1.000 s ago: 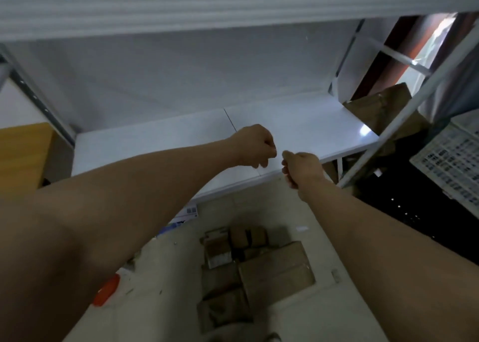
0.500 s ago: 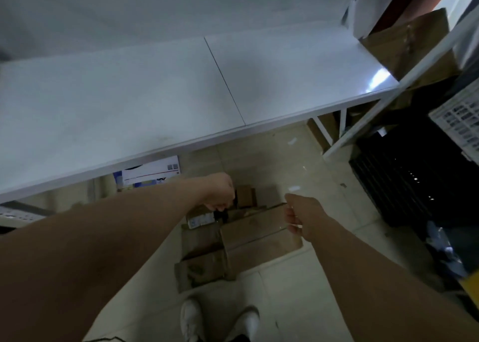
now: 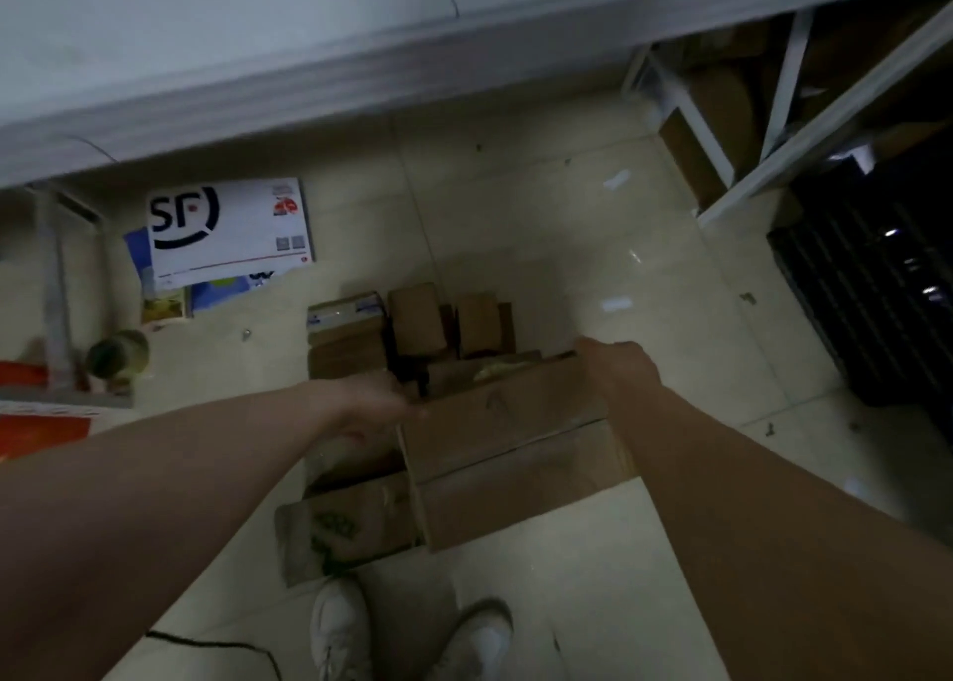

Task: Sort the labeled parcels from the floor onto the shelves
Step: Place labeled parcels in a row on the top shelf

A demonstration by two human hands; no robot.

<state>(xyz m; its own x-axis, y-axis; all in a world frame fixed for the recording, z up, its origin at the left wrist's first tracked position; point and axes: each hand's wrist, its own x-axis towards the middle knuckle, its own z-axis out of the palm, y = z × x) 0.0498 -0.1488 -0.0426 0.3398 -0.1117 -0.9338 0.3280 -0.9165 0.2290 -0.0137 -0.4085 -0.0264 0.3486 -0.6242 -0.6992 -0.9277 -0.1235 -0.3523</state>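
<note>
Several brown cardboard parcels lie in a heap on the tiled floor. The largest box sits in the middle, with small parcels behind it, one bearing a white label. A flat parcel with green print lies at its left front. My left hand reaches to the big box's near left corner, fingers stretched and touching it. My right hand is at the box's far right corner, thumb along the edge, fingers hidden. The white shelf runs across the top.
A white SF envelope lies on the floor under the shelf, above other flat mailers. A green round object and a red item are at the left. A black crate stands right. My white shoes are below.
The view has tipped down from the shelf to the floor. Both hands have dropped from shelf height to the big box's corners and have loosened from fists.
</note>
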